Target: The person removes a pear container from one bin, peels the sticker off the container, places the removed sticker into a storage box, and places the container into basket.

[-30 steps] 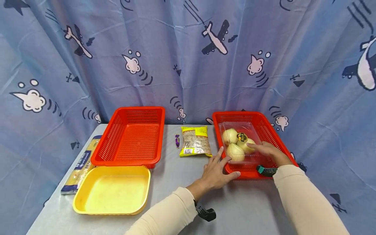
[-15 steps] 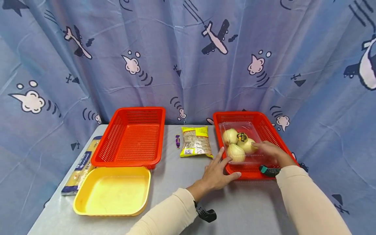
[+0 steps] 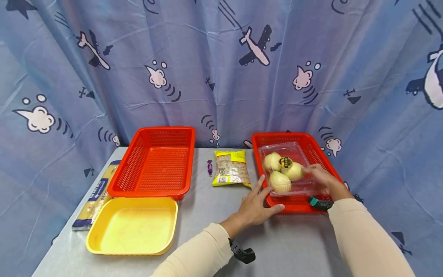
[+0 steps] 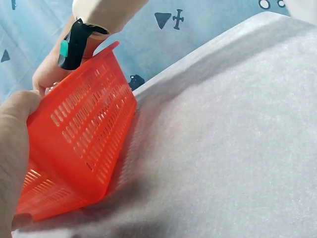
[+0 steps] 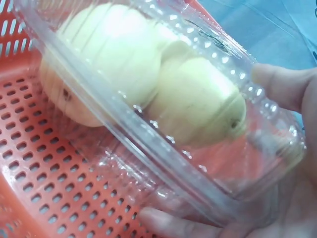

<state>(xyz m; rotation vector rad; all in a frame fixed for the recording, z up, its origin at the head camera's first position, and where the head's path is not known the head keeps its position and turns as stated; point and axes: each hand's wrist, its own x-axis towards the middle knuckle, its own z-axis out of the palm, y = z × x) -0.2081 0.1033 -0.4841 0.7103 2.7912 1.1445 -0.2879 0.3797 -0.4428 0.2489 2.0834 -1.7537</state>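
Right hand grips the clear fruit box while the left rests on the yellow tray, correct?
Wrong about the left hand: the head view shows it resting on the red basket on the right. The right hand does grip the clear fruit box.

A blue curtain [image 3: 221, 88] printed with airplanes and puffy clouds hangs in loose folds behind the pale grey surface [image 3: 202, 204] and along its sides. Soft shadows darken parts of the surface.
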